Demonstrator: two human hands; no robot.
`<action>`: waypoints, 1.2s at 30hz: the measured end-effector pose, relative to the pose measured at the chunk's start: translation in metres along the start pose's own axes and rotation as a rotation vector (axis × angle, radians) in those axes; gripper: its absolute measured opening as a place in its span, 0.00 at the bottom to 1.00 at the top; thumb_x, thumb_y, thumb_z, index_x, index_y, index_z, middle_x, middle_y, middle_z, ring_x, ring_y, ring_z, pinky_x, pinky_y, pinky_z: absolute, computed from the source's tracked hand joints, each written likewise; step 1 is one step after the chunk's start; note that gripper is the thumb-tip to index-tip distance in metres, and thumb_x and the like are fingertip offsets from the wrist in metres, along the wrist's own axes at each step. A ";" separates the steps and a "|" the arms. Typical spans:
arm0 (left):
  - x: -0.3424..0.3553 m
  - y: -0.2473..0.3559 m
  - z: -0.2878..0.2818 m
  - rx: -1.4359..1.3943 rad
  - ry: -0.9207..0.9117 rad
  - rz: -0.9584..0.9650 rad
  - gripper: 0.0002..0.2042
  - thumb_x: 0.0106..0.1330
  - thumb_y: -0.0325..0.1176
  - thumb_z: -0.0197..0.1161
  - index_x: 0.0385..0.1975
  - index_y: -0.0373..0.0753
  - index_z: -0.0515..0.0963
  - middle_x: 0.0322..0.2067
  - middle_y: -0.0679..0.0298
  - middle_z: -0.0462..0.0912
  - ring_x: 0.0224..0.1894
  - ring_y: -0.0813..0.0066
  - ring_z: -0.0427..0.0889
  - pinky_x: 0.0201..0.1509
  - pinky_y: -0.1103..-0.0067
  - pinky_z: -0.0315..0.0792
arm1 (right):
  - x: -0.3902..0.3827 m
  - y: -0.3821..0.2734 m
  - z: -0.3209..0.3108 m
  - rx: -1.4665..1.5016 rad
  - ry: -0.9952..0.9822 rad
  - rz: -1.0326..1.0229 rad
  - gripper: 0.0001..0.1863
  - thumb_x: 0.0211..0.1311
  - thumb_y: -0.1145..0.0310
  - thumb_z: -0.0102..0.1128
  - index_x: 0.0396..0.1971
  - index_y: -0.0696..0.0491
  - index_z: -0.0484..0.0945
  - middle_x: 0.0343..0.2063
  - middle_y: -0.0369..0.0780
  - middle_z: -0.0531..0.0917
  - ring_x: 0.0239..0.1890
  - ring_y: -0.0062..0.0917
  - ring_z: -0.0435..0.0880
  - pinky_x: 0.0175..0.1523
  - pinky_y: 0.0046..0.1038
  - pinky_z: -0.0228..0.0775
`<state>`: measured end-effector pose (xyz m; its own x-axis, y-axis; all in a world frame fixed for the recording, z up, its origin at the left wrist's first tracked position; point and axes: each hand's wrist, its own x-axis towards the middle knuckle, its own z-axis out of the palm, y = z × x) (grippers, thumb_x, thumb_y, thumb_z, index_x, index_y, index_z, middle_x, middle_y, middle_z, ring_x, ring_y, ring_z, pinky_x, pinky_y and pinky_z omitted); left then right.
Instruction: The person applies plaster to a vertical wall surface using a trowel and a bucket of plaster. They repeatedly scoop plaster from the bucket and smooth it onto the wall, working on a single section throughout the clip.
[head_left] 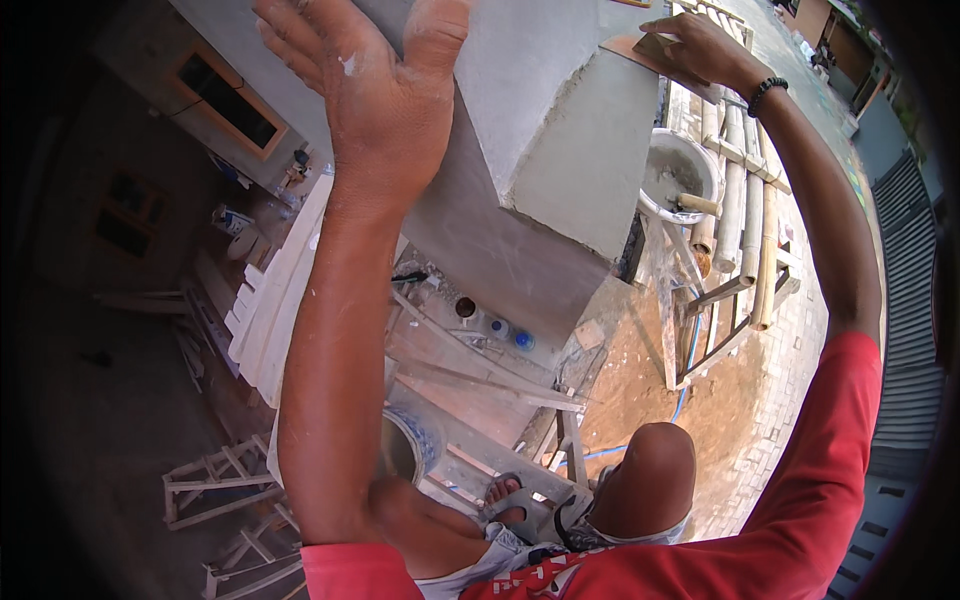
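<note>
At the upper left, my left hand is raised with its fingers spread and nothing in it, in front of a grey plastered column. I cannot tell whether its palm touches the surface. Dried grey flecks mark its skin. My right hand grips a flat brownish plastering trowel at the upper right, by the column's right edge. A damp-looking grey plaster patch lies below and left of the trowel, with a rough ridge along its left border.
A bucket of grey mortar rests by bamboo scaffold poles at right. Another bucket stands low beside my leg. My foot is on a wooden plank. Below are cups, a blue hose and wooden trestles.
</note>
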<state>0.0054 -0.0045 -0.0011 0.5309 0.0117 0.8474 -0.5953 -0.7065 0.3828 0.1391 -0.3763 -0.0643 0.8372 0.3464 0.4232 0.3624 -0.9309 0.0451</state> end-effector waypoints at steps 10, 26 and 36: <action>-0.002 0.004 -0.015 -0.017 -0.116 0.003 0.56 0.63 0.70 0.48 0.70 0.31 0.27 0.70 0.38 0.23 0.73 0.46 0.17 0.73 0.53 0.25 | -0.013 -0.047 -0.055 0.517 0.265 0.557 0.14 0.58 0.70 0.56 0.44 0.51 0.84 0.32 0.43 0.87 0.29 0.31 0.84 0.40 0.34 0.76; -0.006 0.011 -0.012 0.051 -0.117 -0.061 0.52 0.66 0.67 0.46 0.71 0.31 0.29 0.72 0.44 0.26 0.75 0.55 0.21 0.75 0.60 0.26 | -0.110 -0.089 0.104 1.040 0.569 0.681 0.26 0.60 0.71 0.59 0.60 0.53 0.73 0.31 0.37 0.82 0.29 0.16 0.74 0.40 0.25 0.71; -0.005 0.008 -0.008 -0.027 -0.110 0.001 0.53 0.66 0.66 0.49 0.70 0.31 0.27 0.71 0.40 0.23 0.74 0.48 0.19 0.74 0.55 0.25 | -0.099 -0.088 0.064 1.130 0.620 0.643 0.25 0.63 0.73 0.56 0.62 0.53 0.72 0.31 0.37 0.81 0.31 0.15 0.75 0.39 0.21 0.70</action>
<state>-0.0068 -0.0041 0.0007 0.5925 -0.0680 0.8027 -0.6111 -0.6871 0.3929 0.0504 -0.3216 -0.1678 0.7742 -0.4688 0.4253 0.3680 -0.2134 -0.9050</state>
